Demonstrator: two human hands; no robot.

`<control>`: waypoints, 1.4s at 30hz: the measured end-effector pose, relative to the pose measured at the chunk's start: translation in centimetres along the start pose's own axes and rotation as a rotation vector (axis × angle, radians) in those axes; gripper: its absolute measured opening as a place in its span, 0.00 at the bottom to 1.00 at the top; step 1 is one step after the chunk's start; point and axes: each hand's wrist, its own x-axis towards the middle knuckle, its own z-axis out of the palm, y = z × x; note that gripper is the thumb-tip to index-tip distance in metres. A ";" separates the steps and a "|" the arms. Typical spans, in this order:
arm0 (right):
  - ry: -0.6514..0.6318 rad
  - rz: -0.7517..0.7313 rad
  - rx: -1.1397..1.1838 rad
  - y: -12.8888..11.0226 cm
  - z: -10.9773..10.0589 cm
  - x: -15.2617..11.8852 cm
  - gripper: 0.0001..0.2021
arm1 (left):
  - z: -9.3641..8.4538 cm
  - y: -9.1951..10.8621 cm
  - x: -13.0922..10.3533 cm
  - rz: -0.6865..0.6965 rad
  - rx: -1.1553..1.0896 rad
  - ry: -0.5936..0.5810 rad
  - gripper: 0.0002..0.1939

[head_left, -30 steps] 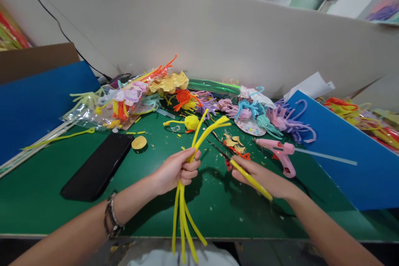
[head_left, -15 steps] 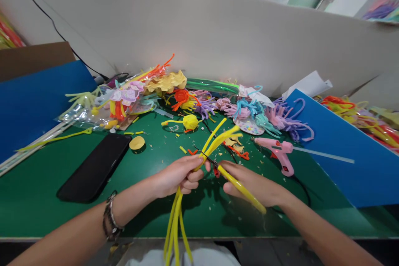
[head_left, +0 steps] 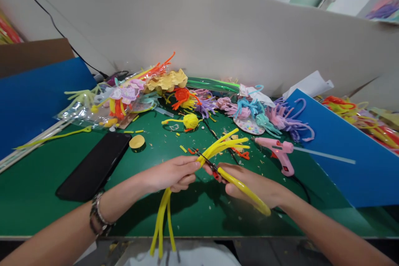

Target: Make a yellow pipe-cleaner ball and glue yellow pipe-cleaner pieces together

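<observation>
A bundle of yellow pipe cleaners is pinched in my left hand. Their upper ends fan out to the right, while their lower ends hang below the hand past the table's front edge. My right hand is closed around yellow-handled pliers with slim dark jaws and a bit of red near the pivot. Those jaws lie across the bundle just beside my left fingertips; whether they are closed on it I cannot tell. Beyond the hands sits a yellow pompom-like ball with a stem.
A pink glue gun lies right of my hands, its cord trailing below. At left are a black phone and a small yellow cup. Coloured pipe-cleaner pieces and plastic bags line the back. Blue panels flank the green table.
My left hand has shifted slightly left and tilted. The bundle's upper ends now lean further right, and its lower ends have swung left and up. The pliers stay at the bundle.
</observation>
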 end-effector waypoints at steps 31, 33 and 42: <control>-0.018 0.473 0.647 0.3 1.4 1.5 0.30 | -1.8 0.1 1.4 -0.187 -0.002 0.070 0.16; -0.016 0.465 0.676 0.4 1.6 1.5 0.30 | -2.0 -0.1 1.4 -0.203 -0.015 0.077 0.16; 0.008 0.359 0.818 1.5 2.6 1.5 0.28 | -1.9 0.1 1.1 -0.188 -0.014 0.055 0.18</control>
